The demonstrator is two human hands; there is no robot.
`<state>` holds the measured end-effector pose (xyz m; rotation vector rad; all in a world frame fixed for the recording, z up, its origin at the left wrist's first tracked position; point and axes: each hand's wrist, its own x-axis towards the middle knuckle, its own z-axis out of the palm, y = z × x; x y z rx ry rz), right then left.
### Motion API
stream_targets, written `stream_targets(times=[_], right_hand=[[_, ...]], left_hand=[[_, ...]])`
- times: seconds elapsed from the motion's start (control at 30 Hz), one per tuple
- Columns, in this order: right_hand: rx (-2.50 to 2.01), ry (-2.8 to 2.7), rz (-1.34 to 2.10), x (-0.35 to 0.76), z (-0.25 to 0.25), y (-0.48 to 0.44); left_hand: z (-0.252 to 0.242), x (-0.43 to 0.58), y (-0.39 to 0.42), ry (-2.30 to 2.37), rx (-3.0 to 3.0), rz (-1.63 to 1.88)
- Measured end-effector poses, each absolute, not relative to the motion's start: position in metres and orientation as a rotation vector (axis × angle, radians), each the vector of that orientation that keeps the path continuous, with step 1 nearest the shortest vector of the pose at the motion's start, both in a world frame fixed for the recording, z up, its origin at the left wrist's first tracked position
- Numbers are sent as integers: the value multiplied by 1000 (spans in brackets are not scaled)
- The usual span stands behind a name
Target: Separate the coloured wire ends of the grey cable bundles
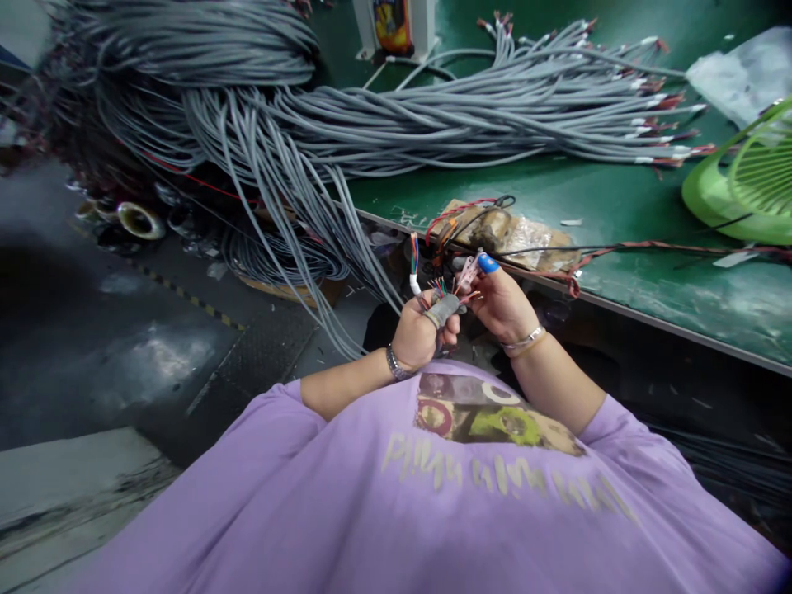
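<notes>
Fingers, left hand (416,332): we see them curled round a spray of thin coloured wires (438,286); a grey wrap (442,310) lies there too, on thumb or cable we cannot tell. If the curl slackened, strands could slip and tangle.
Fingers, right hand (504,307): we make out a pinch on a pale pink piece (469,272), too small to identify. The blue wrap (488,263) on one fingertip may dull our feel, so the piece could drop.
Coloured wires: they sit between our two hands, just short of the tabletop (637,206) edge. Crowded so closely, one colour could be mistaken for another.
White-sleeved cable end (415,285): it points up just beside our left hand, where a knuckle could bend its exposed wires.
Taped brown pad (525,237): it lies at the tabletop edge beyond our right hand, with loose red and black leads (458,216) that could snag us.
Hanging grey cables (297,190): they drape off the edge to our left; their weight could drag others down.
Grey cable bundle (433,124): further back, its bared ends could catch on one another if we tugged one.
Green fan (767,173): far right; if running, which we cannot tell, its draught might shift the plastic bag (748,74).
</notes>
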<state>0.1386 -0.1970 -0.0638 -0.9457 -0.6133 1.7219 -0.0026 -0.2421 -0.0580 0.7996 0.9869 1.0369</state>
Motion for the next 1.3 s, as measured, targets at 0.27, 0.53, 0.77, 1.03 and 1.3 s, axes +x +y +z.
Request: stream_targets(times=[0.27, 0.53, 0.77, 1.03, 1.3], right_hand=[[-993, -531, 1666, 136, -62, -193], [-952, -537, 1671, 135, -71, -194], [-953, -613, 1781, 141, -67, -195], [-902, -611, 1738, 139, -66, -194], [-805, -566, 1793, 133, -77, -191]], left_hand=[[-63, -1, -238, 1037, 814, 1032], [-63, -1, -240, 1054, 819, 984], [-63, -10, -246, 977, 822, 957], [-54, -13, -239, 832, 795, 877], [-54, -8, -232, 853, 752, 856]])
